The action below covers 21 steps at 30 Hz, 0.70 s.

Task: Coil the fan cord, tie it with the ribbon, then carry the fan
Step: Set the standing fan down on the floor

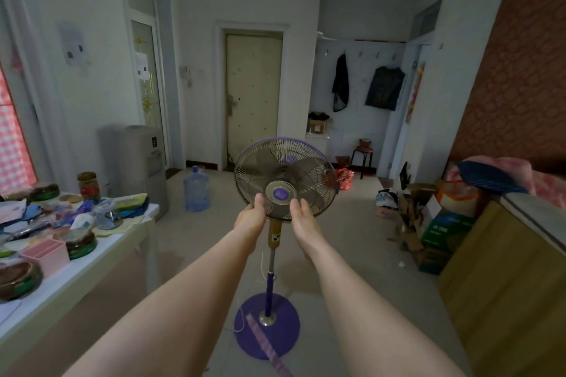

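Observation:
A purple standing fan (pixel 284 180) stands upright on the tiled floor ahead of me, on a round purple base (pixel 284 337). My left hand (pixel 251 214) touches the lower left of the wire grille. My right hand (pixel 304 216) touches its lower right side. Both hands have their fingers spread against the grille, thumbs up. A thin white cord (pixel 262 266) hangs loose beside the pole and trails to the floor left of the base. A pale purple ribbon (pixel 266 346) lies flat across the base and onto the floor toward me.
A cluttered table (pixel 128 239) with jars and a pink box runs along my left. A water dispenser (pixel 147 162) and blue water bottle (pixel 196 190) stand behind it. Boxes (pixel 435 236) and a wooden cabinet (pixel 502 285) line the right. A closed door (pixel 252 98) is ahead.

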Motion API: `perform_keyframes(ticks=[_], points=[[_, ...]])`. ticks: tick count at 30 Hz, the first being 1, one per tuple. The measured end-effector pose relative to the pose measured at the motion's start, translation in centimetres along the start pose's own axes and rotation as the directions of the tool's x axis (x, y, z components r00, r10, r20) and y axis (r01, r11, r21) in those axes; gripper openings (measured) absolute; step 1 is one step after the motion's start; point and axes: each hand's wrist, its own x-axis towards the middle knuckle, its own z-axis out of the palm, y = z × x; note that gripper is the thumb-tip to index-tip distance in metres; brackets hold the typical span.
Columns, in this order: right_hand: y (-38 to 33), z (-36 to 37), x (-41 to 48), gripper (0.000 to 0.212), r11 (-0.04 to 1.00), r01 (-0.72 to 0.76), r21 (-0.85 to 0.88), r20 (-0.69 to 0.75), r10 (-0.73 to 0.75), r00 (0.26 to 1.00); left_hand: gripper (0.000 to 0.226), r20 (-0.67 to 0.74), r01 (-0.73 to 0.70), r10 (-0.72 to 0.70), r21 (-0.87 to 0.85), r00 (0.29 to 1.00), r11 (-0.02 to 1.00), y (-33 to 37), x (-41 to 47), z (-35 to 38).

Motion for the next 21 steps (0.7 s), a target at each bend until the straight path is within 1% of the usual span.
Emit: perform_keyframes(ticks=[5,10,21], points=[[1.4,0.6,2.2,0.062,1.000,-0.029,-0.009,0.009,0.029,1.000,0.068,0.004,0.026,-0.026,0.009,1.000,1.000,-0.6,2.0,0.4],[2.5,0.5,4.6,0.063,0.998,-0.054,-0.035,0.031,0.055,0.998,0.066,-0.030,0.068,-0.068,-0.011,0.997,0.998,-0.3,3.8,0.6],[4.4,-1.5,8.7,0.063,0.999,-0.027,-0.046,0.123,0.032,0.992,0.069,-0.080,0.109,-0.110,-0.011,0.991,0.994,-0.3,5.6,4.4]])
